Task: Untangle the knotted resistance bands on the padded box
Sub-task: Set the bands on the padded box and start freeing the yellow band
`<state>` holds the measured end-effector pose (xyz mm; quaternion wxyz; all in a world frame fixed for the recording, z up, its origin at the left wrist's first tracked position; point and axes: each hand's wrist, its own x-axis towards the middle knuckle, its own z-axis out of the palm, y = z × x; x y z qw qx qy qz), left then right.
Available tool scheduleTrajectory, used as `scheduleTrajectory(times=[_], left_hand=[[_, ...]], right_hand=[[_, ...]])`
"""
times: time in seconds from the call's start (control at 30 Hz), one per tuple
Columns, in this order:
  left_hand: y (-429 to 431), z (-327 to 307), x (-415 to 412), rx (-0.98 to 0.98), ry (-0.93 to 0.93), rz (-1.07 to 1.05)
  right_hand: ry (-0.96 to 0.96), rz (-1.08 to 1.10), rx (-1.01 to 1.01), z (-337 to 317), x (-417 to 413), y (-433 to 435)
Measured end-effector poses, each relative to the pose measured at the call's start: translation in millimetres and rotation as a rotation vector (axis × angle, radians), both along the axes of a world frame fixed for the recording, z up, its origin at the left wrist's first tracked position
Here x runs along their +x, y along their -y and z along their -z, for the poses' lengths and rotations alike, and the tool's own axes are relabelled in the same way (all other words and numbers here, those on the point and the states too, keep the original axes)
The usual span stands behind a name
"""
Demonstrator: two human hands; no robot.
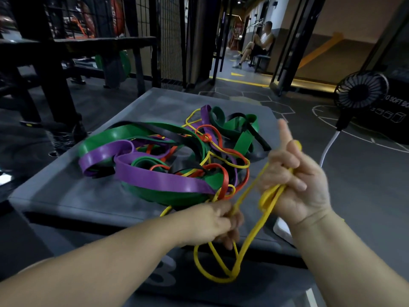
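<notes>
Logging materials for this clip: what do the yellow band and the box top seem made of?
The yellow band: probably rubber or latex, smooth, slightly glossy; it droops in limp loops. The padded box: seemingly grey vinyl-like cover, dull sheen, soft rounded edges.

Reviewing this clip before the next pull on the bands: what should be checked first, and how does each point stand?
1. Right hand grips the yellow band: ok.
2. Left hand pinches the same band: ok.
3. Yellow band free of the pile: not ok, its strands run into it.
4. Pile rests on the padded box: ok.
5. One yellow band or two: cannot tell.
</notes>
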<state>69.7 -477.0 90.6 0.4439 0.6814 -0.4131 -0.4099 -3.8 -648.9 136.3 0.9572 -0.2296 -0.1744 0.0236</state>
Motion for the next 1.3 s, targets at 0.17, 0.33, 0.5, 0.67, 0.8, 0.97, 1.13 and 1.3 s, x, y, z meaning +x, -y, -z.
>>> scheduleTrajectory(times=[0.17,0.33,0.5,0.67,0.8,0.97,1.13,1.3], left_hand=[[-6,3,2,0.313,0.321,0.101],[-12,2,12,0.19,0.314,0.022],[-14,-13,3,-0.047,0.424,-0.039],[-17,-23,1,-0.161,0.601,-0.265],[-19,-29,7,-0.222,0.376,-0.364],[-26,-36,16,-0.193,-0.154,-0.231],[-27,-30,21,-0.03,0.126,-0.15],[-22,-18,19,-0.076,0.064,-0.08]], right_hand=[[-0.189,0.664,-0.129,-20,-7,19],[-0.311,0.797,-0.447,-13,2,8],[-0.336,0.47,-0.811,9,4,-27],[-0.451,0.328,-0.957,20,8,-43],[-0.416,0.102,-1.065,22,4,-50],[-0.462,0.049,-1.145,18,4,-42],[-0.505,-0.058,-1.188,16,-1,-24],[-0.432,-0.06,-0.818,16,-1,-17]])
